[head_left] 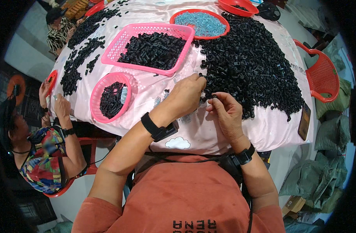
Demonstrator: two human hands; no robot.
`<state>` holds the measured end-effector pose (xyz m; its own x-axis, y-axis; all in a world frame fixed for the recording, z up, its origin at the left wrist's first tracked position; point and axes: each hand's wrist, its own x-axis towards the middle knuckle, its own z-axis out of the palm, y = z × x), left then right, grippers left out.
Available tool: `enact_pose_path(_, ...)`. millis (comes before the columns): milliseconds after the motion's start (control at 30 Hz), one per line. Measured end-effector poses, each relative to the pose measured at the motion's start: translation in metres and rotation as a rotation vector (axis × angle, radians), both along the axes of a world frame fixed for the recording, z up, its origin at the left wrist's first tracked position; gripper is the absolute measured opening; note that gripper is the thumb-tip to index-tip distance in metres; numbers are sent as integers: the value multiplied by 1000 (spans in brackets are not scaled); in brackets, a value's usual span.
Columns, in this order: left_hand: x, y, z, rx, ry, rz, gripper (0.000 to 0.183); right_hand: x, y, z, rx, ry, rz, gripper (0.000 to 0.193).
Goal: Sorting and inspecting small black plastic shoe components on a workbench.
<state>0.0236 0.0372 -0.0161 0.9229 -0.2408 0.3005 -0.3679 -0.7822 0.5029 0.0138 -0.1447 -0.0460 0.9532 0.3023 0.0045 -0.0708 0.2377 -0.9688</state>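
A large heap of small black plastic parts (248, 66) spreads over the table in front of me and to the right. My left hand (187, 95) is at the heap's near left edge, its fingers closed and curled down; what they hold is mostly hidden. Close beside it, my right hand (227, 114) pinches a small black plastic part (214, 96) between thumb and forefinger. To the left stands a round pink basket (95, 101) with black parts and a pale slip in it. Behind it, a rectangular pink basket (143, 28) holds more black parts.
A red tray (227, 33) of clear bluish pieces stands at the back. A phone (304, 122) lies at the right table edge, by a red chair (325, 75) and green sacks (333, 134). Two people sit at left; the nearer one's hands (61, 105) are raised. Loose black parts (71, 79) lie there.
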Motion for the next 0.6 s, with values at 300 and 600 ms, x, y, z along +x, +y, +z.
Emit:
enact_pose_path(300,-10,-16,26,-270,-47,-145,6,3,1,-8,-6,-75,3,16)
enact_pose_path(600,-12,-23,24,-271,-94,-167,12,2,-1,0,-24,-65,4,15)
